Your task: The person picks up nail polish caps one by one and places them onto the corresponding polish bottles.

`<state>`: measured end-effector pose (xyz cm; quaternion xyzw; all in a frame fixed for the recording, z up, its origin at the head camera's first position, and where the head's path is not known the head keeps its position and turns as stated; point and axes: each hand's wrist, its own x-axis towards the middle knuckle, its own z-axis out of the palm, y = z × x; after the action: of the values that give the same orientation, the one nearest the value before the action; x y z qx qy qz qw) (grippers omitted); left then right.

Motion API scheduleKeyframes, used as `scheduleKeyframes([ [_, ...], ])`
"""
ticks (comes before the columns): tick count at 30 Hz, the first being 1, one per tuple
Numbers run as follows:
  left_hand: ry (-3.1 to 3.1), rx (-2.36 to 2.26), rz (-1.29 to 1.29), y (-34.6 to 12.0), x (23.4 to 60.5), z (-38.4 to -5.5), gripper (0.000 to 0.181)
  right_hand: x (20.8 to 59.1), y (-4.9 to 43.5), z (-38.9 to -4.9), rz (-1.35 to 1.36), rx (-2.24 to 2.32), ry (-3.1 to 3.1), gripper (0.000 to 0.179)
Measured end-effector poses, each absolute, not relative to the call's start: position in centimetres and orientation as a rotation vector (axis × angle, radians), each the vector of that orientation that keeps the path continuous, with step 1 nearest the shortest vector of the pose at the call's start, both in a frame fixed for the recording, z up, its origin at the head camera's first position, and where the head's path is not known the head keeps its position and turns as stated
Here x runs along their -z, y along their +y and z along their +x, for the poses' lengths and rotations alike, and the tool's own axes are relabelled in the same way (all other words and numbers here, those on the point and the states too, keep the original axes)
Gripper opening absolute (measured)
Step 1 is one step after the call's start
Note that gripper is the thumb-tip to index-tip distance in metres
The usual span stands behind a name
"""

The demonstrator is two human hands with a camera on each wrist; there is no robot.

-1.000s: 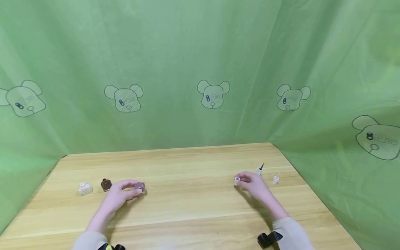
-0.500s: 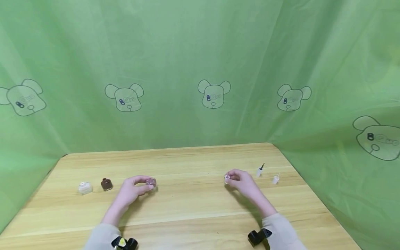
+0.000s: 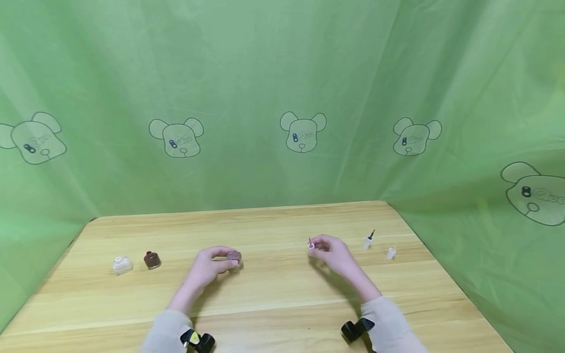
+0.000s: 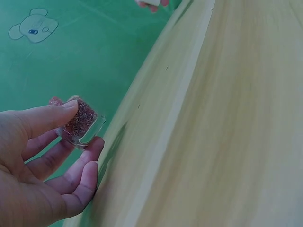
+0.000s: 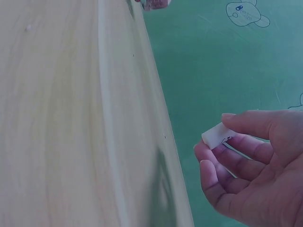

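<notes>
Between thumb and fingers my left hand (image 3: 207,267) pinches a small clear nail polish bottle (image 4: 81,124) filled with dark pink glitter. My right hand (image 3: 333,254) holds a white nail polish cap (image 5: 218,135) by its sides; in the head view its brush (image 3: 310,240) points upward. The two hands are apart over the middle of the table, bottle on the left, cap on the right. A dark brown polish bottle (image 3: 152,260) and a whitish one (image 3: 122,265) stand uncapped at the left. Two more white caps, one with a dark brush (image 3: 368,241) and one with a pale brush (image 3: 391,253), stand at the right.
The wooden table (image 3: 265,314) has light grain, and its far edge meets a green curtain (image 3: 238,88) printed with bear heads. The curtain also runs along the left and right sides. Black wrist cameras (image 3: 353,331) sit at both sleeves.
My left hand has moved right with the glitter bottle, away from the other bottles. My right hand has moved left with the cap, whose brush now shows pointing up. The gap between them has narrowed.
</notes>
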<state>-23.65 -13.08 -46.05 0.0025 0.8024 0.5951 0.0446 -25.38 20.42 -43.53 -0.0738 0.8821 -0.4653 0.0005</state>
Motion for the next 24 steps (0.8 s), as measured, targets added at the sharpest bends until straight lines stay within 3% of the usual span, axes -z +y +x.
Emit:
scheduleKeyframes([
  [24, 2.378, -1.891, 0.078, -8.6, 46.4, -24.4, 0.036, 42.7, 17.3, -25.5, -0.394, 1.402, 2.818, 0.018],
])
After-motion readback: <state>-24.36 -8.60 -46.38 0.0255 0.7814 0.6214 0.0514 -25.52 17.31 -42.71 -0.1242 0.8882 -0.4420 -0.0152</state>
